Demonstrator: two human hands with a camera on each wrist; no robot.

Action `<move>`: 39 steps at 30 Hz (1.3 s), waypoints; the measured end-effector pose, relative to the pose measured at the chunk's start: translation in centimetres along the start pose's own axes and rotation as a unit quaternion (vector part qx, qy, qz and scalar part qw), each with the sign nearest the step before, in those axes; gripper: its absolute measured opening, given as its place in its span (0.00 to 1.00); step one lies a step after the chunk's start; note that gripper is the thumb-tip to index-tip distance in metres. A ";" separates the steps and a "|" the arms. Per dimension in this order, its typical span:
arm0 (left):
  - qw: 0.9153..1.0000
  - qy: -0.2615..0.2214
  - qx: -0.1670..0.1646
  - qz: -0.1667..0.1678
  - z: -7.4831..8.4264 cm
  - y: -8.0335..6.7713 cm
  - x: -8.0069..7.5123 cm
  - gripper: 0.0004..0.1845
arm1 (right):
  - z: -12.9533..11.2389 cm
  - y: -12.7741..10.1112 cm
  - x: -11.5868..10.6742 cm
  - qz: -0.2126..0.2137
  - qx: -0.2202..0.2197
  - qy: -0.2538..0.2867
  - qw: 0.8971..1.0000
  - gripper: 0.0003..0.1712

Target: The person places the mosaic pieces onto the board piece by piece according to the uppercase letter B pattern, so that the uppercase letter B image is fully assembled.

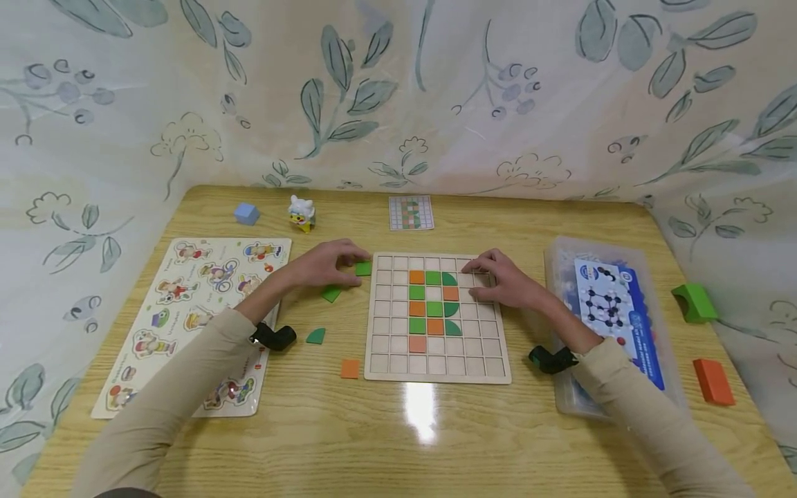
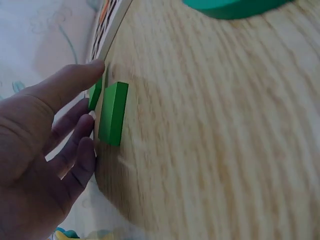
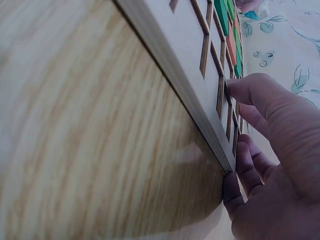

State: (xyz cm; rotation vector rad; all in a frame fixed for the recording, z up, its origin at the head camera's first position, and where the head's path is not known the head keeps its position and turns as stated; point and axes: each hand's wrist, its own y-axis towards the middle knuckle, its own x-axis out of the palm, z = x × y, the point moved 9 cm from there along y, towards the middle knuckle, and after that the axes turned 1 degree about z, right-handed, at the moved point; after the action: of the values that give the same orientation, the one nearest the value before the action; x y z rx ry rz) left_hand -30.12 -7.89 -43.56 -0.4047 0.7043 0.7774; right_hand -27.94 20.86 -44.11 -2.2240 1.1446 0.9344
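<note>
Lying between the table's left and right edges point(image 1: 299, 443), the gridded board point(image 1: 461, 363) is touched near its far right corner by the right hand point(image 1: 507, 281), whose fingers are loosely spread. Beside the board's left edge, the thumb and fingers of the left hand point(image 1: 320, 265) are held parted about a green square tile point(image 1: 363, 268); whether it is touched cannot be told.

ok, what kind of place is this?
Looks like a tabletop play or puzzle corner, possibly staged: a wooden grid board with coloured tiles, a cartoon picture puzzle, and a leaf-print backdrop right behind the table.
</note>
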 end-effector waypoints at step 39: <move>0.997 -0.013 0.044 0.053 3.5 -1.6 1.0 0.11 | -0.1 0.0 0.0 0.006 0.007 0.000 1.000 0.21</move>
State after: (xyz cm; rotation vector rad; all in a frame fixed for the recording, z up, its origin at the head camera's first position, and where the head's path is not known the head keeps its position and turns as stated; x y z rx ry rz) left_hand -26.97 -6.44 -41.64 -0.2774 0.7373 0.8477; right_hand -27.94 20.80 -44.01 -2.2093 1.1613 0.9278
